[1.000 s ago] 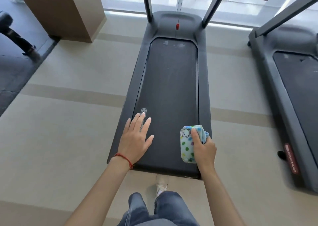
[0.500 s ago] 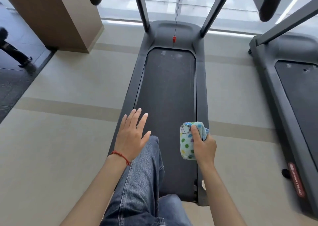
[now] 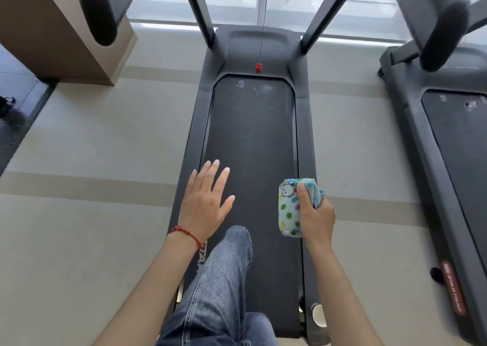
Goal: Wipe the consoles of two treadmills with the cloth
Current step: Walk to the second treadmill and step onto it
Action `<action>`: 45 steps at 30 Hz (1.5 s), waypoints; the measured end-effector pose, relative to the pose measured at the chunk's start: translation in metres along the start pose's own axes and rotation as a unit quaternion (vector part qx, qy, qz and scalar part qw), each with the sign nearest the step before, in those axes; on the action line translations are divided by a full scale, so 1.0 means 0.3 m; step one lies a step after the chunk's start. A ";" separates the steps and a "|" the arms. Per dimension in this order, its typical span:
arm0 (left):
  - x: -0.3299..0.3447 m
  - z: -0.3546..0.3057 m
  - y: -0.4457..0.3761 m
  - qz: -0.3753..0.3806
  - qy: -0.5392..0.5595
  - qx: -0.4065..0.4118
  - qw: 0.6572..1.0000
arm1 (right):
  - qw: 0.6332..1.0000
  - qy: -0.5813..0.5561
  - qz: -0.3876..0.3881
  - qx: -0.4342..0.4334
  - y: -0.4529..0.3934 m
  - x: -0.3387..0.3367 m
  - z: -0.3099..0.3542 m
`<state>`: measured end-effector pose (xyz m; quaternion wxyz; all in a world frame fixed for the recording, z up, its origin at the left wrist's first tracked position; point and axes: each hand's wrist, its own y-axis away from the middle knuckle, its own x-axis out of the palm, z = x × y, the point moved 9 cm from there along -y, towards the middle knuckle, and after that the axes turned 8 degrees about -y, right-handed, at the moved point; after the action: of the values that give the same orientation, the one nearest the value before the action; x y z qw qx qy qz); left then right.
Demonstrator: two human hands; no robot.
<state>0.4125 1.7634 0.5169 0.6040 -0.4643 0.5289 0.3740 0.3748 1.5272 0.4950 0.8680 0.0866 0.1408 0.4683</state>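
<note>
Pale tiled floor [image 3: 92, 148] with tan stripes, glass wall along the top, wooden pillar [image 3: 52, 29] at upper left. Dark treadmill [image 3: 307, 140] centred, long black belt [image 3: 250, 134] running toward the camera, scuffed pale near its far end. Two slanted uprights [image 3: 197, 8] rising out of the top edge; console itself out of frame. Red safety clip [image 3: 258, 68] hanging on a thin cord over the motor cover. Padded handrail ends at upper left [image 3: 98, 11] and upper right [image 3: 442, 29]. Second treadmill [image 3: 411, 140] off to the right, red label on its side rail.

Left hand [image 3: 205, 203] flat and spread, fingers loose, grasping nothing, over the left side of the belt; red string bracelet [image 3: 188, 236] at the wrist. Right hand [image 3: 315, 214] clenched around folded cloth [image 3: 290, 208], light blue with coloured dots and a cartoon print, thumb across its front. Cloth held in the air over the right edge of the belt, well short of the uprights. Jeans-clad leg [image 3: 221, 279] over the belt between both forearms. White shoe tip [image 3: 319, 315] at the right side rail near the rear end.
</note>
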 end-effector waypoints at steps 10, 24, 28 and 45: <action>-0.193 0.114 -0.367 -0.001 0.006 0.037 0.999 | 0.999 0.003 -0.009 0.032 -0.162 0.196 0.345; -0.351 0.091 -0.676 -0.010 0.010 0.042 0.999 | 1.000 -0.011 -0.018 -0.008 -0.377 0.207 0.664; -0.349 0.090 -0.828 -0.003 -0.003 0.035 0.999 | 1.000 -0.018 -0.002 -0.018 -0.521 0.254 0.746; -0.414 0.237 -1.560 -0.090 -0.004 -0.008 0.996 | 0.998 -0.016 0.019 -0.063 -1.111 0.540 1.146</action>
<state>0.8544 1.7009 0.7175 0.6340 -0.5132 0.4793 0.3241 0.8341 1.4745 0.6997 0.8646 0.0415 0.0955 0.4915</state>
